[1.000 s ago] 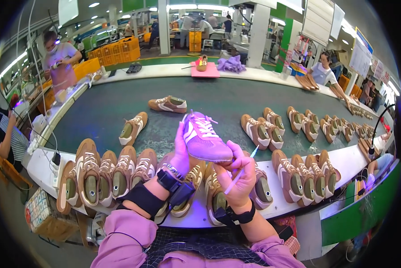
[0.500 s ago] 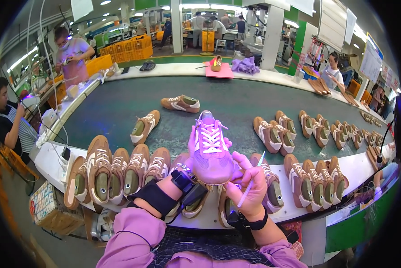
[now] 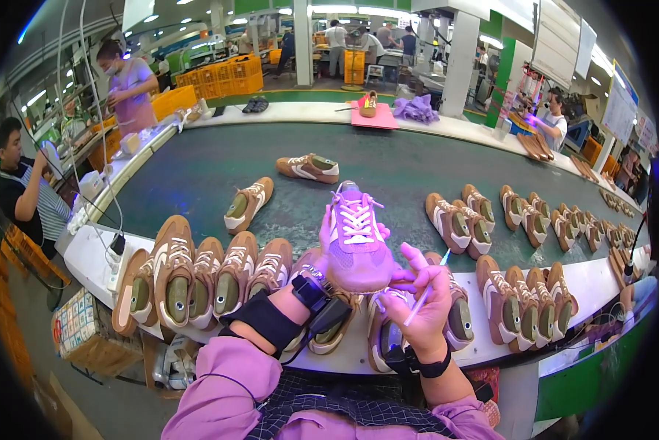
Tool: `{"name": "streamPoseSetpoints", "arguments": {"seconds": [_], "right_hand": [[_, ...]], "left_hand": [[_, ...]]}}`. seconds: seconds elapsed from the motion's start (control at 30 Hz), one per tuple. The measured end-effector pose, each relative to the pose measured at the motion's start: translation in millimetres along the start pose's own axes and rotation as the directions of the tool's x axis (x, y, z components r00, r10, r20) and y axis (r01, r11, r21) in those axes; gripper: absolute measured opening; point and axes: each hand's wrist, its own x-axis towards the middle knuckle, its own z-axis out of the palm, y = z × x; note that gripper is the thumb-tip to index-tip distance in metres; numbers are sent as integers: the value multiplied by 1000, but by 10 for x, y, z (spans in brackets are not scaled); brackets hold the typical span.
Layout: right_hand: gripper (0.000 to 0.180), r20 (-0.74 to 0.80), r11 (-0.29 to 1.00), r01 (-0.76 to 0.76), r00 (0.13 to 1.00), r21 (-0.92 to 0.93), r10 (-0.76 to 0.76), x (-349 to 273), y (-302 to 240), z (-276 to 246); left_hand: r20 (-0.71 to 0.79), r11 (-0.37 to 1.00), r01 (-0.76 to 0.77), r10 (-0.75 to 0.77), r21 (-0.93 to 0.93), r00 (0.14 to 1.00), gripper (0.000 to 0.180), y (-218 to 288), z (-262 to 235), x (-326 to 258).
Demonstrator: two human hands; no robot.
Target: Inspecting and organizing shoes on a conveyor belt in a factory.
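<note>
My left hand (image 3: 325, 236) is wrapped round a lace-up sneaker (image 3: 359, 268) from behind, raised above the bench edge with its toe pointing at me. A purple light tints the shoe and its white laces. Close to the toe's right side is my right hand (image 3: 428, 297), its fingers bent around a thin white pen-like stick (image 3: 418, 304). The stick slants up to the right, its bluish pointed tip away from the shoe. Whether the fingertips touch the toe I cannot tell. Beneath my hands, brown shoes (image 3: 336, 326) stand partly hidden on the white ledge.
Several brown sneakers (image 3: 175, 271) line the white ledge (image 3: 94, 253) on both sides. More shoes (image 3: 447, 220) stand on the dark green belt (image 3: 388, 154). A pink sheet (image 3: 373, 117) with one shoe lies on the far ledge. Co-workers (image 3: 28, 176) sit and stand around.
The whole view has shifted slightly, so things sit a little further right. My right hand's fingers have spread and lifted a little beside the toe; both hands keep their holds.
</note>
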Motion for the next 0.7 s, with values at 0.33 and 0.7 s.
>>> {"name": "streamPoseSetpoints", "arguments": {"seconds": [0.33, 0.7], "right_hand": [[61, -305, 971, 8, 950, 237, 66, 414, 268, -95], [54, -116, 782, -223, 929, 582, 351, 745, 95, -469]], "left_hand": [[-143, 672, -546, 685, 500, 714, 56, -214, 841, 121], [-486, 881, 319, -121, 350, 866, 90, -395, 1072, -891]]}}
